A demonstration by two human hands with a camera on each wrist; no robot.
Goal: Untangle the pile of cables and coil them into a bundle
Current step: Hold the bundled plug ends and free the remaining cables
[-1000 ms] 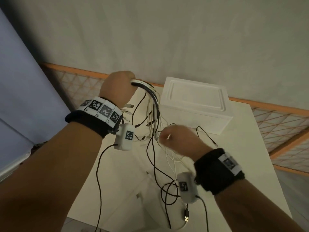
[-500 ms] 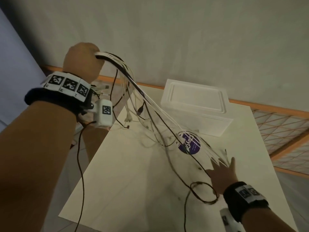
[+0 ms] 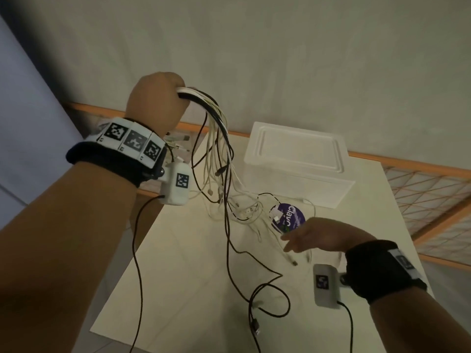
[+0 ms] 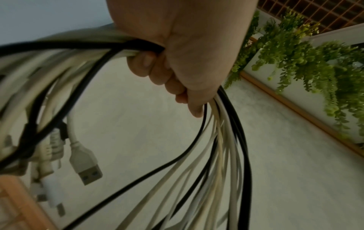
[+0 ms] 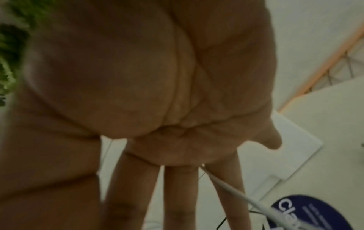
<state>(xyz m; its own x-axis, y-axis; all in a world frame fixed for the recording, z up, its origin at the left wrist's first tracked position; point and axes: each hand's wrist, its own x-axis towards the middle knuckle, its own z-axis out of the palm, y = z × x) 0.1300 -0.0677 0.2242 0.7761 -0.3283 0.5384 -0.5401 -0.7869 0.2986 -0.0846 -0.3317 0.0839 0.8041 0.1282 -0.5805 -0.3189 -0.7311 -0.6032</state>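
Observation:
My left hand (image 3: 158, 103) is raised above the table's far left corner and grips a bunch of white and black cables (image 3: 219, 138). The cables hang from the fist down to the table (image 3: 178, 271), where their loose ends lie tangled. In the left wrist view the curled fingers (image 4: 169, 74) wrap the cable bundle (image 4: 222, 155), and several USB plugs (image 4: 86, 168) dangle at the left. My right hand (image 3: 313, 235) hovers low over the table with straight fingers (image 5: 181, 194), holding nothing. A white cable (image 5: 242, 196) passes beside its fingers. One black cable (image 3: 265, 291) loops near the front.
A white lidded box (image 3: 295, 159) stands at the table's back edge. A round purple label (image 3: 290, 217) lies on the table among the cable ends. An orange lattice railing (image 3: 428, 189) runs behind and to the right. Green plants (image 4: 307, 65) hang beyond it.
My left hand rose far left with the cables, then came back toward the centre. My right hand let go of the strands, swept down to the right, and now hovers flat over the table.

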